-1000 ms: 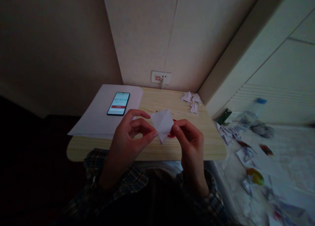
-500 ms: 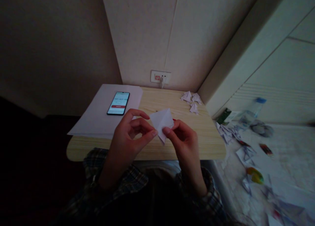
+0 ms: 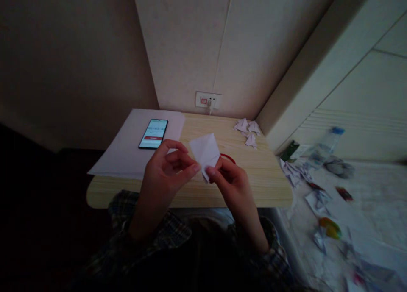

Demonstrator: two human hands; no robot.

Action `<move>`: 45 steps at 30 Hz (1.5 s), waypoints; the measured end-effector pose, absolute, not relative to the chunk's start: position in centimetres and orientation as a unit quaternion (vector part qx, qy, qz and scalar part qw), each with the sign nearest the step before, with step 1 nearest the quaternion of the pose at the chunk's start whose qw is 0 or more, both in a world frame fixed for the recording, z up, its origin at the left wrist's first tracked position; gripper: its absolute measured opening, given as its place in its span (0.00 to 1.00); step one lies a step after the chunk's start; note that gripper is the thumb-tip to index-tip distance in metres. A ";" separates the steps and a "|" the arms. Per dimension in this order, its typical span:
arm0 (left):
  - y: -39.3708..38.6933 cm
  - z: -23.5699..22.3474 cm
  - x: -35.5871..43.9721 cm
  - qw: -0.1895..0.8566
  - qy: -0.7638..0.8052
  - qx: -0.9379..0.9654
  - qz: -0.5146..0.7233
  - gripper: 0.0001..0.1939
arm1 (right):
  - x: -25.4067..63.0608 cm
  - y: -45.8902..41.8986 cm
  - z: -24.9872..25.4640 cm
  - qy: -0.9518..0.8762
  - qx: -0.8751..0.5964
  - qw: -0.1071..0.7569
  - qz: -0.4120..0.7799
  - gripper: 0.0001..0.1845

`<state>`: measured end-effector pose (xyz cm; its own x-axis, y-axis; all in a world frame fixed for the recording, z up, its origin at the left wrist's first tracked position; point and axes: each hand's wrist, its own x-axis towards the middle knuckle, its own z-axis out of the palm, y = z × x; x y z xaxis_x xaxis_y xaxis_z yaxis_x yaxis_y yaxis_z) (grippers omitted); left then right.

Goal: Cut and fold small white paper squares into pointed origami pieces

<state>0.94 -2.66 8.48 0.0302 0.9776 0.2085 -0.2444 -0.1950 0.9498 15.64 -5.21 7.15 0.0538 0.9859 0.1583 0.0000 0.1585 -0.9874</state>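
Note:
A small piece of folded white paper (image 3: 206, 150), roughly kite-shaped with creases, is held up above the wooden table (image 3: 254, 177). My left hand (image 3: 170, 167) pinches its lower left edge between thumb and fingertips. My right hand (image 3: 230, 179) grips the lower right side, the thumb lying across the front near the bottom point. Behind my right fingers a thin red loop (image 3: 229, 157) shows on the table. The far side of the paper is hidden from me.
A phone (image 3: 153, 134) with a lit screen rests on a stack of white sheets (image 3: 117, 156) at the left. Three folded paper figures (image 3: 250, 140) sit at the back right. A wall socket (image 3: 208, 100) is behind. Right of the table lie a bottle (image 3: 327, 148) and paper pieces.
The folded paper and my right hand have shifted slightly left, the paper's top a little higher. My right thumb is lower on the paper, and more of the red loop shows.

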 end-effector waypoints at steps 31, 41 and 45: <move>-2.4 8.2 0.7 0.542 0.377 0.479 0.578 0.17 | 16.2 -5.0 7.1 -0.547 -0.463 0.536 0.446 0.18; -2.3 8.2 0.8 0.554 0.356 0.474 0.584 0.17 | 16.4 -5.3 7.1 -0.554 -0.465 0.550 0.417 0.08; -2.3 7.9 0.6 0.569 0.354 0.510 0.540 0.17 | 16.7 -5.6 7.4 -0.532 -0.494 0.573 0.379 0.06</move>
<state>0.64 -2.28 7.91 0.1664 0.9749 0.1482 -0.2532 -0.1030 0.9619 16.75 -5.64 7.44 0.1466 0.9608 0.2354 0.0914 0.2238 -0.9703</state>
